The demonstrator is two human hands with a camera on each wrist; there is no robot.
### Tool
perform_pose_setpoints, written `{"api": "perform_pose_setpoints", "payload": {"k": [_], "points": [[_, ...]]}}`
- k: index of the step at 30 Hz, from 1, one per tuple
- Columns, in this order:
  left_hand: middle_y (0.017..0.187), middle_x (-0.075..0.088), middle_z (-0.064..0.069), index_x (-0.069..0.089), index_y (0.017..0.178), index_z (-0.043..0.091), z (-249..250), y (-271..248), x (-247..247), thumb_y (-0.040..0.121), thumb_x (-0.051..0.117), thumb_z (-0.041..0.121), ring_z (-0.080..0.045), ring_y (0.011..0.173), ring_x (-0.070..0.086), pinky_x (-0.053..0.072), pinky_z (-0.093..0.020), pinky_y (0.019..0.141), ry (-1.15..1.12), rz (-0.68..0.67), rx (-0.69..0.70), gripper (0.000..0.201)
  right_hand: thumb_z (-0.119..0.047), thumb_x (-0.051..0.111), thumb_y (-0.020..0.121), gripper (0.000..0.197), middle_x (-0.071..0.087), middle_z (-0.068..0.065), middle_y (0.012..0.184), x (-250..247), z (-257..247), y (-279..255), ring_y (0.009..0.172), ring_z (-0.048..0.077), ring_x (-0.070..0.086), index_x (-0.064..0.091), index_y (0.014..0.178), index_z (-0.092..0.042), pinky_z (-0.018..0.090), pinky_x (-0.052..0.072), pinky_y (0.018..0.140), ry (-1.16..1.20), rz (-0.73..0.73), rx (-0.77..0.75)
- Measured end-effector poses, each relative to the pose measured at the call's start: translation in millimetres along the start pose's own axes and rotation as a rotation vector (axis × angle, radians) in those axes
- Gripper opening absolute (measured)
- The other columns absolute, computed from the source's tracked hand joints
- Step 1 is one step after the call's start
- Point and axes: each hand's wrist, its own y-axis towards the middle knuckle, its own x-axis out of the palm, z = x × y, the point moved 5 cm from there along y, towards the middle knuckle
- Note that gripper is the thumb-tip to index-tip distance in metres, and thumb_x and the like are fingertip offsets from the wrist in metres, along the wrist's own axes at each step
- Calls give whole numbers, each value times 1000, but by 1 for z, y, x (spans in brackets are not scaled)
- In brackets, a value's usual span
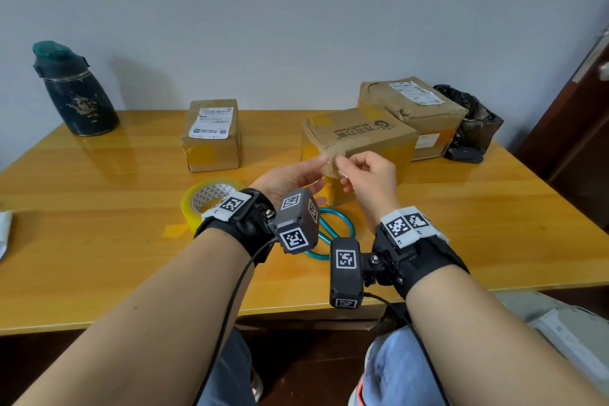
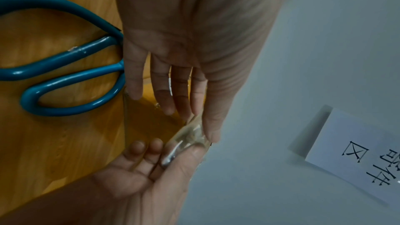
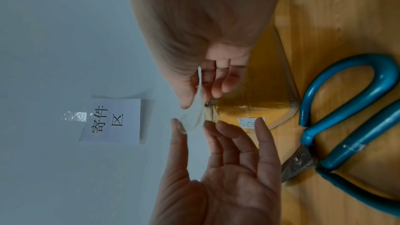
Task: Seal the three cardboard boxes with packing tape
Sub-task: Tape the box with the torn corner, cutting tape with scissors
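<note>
Together pinched clear tape strip (image 1: 330,164) between left hand (image 1: 290,176) and right hand (image 1: 369,175); best kept taut, then pressed flat along middle box (image 1: 359,135) seam.

- Bare forearms; black wrist straps (image 1: 425,260) carrying white square-coded tags.
- Dark grey camera blocks (image 1: 296,221) with coded markers, thin black cables.
- Light blue jeans (image 1: 395,369).

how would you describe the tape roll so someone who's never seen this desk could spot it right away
Start at the yellow wooden table and look at its near edge, just left of the left hand. The tape roll lies flat there, in front of the small labelled box. It is the only ring-shaped thing: clear yellowish tape around a white patterned core.
</note>
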Motion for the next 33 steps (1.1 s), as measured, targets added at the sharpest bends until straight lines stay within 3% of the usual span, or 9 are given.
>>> {"api": "perform_pose_setpoints", "payload": {"k": [4, 7, 15, 20, 30, 33], "points": [[79, 68, 0, 65, 85, 14, -1, 0, -2, 73, 77, 18, -14, 83, 62, 51, -38, 94, -21, -36, 4, 17, -18, 72, 84, 16, 60, 2, 64, -2, 2, 0, 56, 8, 54, 62, 81, -6, 17, 47, 51, 10, 8, 19], [83, 68, -2, 66, 87, 13, -2, -1, -4, 79, 75, 14, -16, 86, 64, 54, -38, 89, -24, -21, 17, 11, -16, 73, 82, 15, 59, 2, 65, -3, 3, -1, 56, 8, 54, 61, 79, -7, 15, 47, 50, 4, 11, 16], [84, 69, -3, 69, 86, 12, -3, 1, -6, 80, 73, 9, -14, 85, 63, 55, -35, 88, 37, 34, 25, 8, -17, 74, 81, 16, 59, 3, 66, -7, 5, -2, 57, 10, 52, 61, 78, -8, 16, 46, 50, -15, 26, 24], [83, 68, -4, 68, 87, 12, -4, 1, -6, 81, 73, 8, -15, 88, 63, 53, -37, 93, 66, 47, 56, 8, -16, 73, 82, 16, 56, 3, 66, -9, 10, -3, 56, 9, 51, 60, 78, -7, 17, 46, 50, -12, 37, 21], [72, 69, -1, 66, 93, 9, 3, 8, -12, 87, 65, 2, -8, 64, 63, 57, -23, 71, 207, 78, 156, 9, -15, 72, 84, 18, 54, 3, 69, -7, 12, -2, 62, 14, 51, 57, 74, -10, 18, 47, 53, 28, 70, 23], [77, 69, -5, 65, 96, 6, 3, 8, -14, 88, 63, 2, -9, 64, 66, 57, -25, 75, 182, 57, 141, 9, -14, 71, 84, 18, 55, 2, 71, -7, 14, -1, 64, 13, 52, 57, 74, -11, 17, 49, 54, 68, 67, 44]]}}
